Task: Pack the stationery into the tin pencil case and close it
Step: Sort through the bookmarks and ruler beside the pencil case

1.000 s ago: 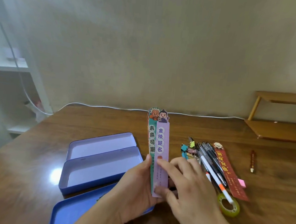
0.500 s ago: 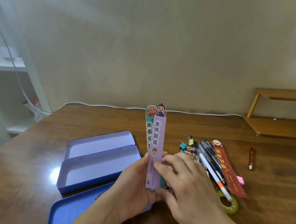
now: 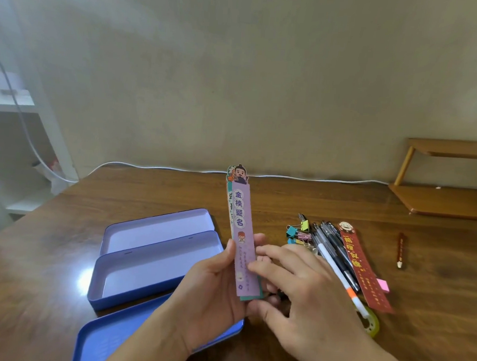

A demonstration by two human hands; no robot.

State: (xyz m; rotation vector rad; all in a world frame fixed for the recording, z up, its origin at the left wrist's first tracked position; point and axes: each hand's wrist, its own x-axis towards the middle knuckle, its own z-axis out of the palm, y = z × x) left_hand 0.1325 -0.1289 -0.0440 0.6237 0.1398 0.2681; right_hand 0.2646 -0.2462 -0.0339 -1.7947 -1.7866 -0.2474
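Note:
My left hand [image 3: 211, 287] holds a purple bookmark [image 3: 241, 230] upright, stacked over a green bookmark [image 3: 228, 205] that peeks out behind it. My right hand [image 3: 306, 290] rests its fingertips on the stack's lower right edge. The open tin pencil case [image 3: 154, 261] lies left of my hands, with two pale purple trays. A blue tin lid [image 3: 116, 337] lies nearer me, partly under my left wrist. To the right lie several pens [image 3: 336, 259], binder clips [image 3: 298, 234], a red bookmark [image 3: 363, 266], a tape roll [image 3: 371, 325] and a pink eraser [image 3: 383, 285].
A small brown pencil-shaped item [image 3: 400, 250] lies apart at the right. A wooden shelf [image 3: 444, 179] stands at the table's back right corner. A white cable [image 3: 176, 168] runs along the back edge by the wall. White shelving [image 3: 18, 105] stands at the left.
The purple bookmark has slid left over the green one, so the two now almost overlap. Both hands have stayed in place around the stack.

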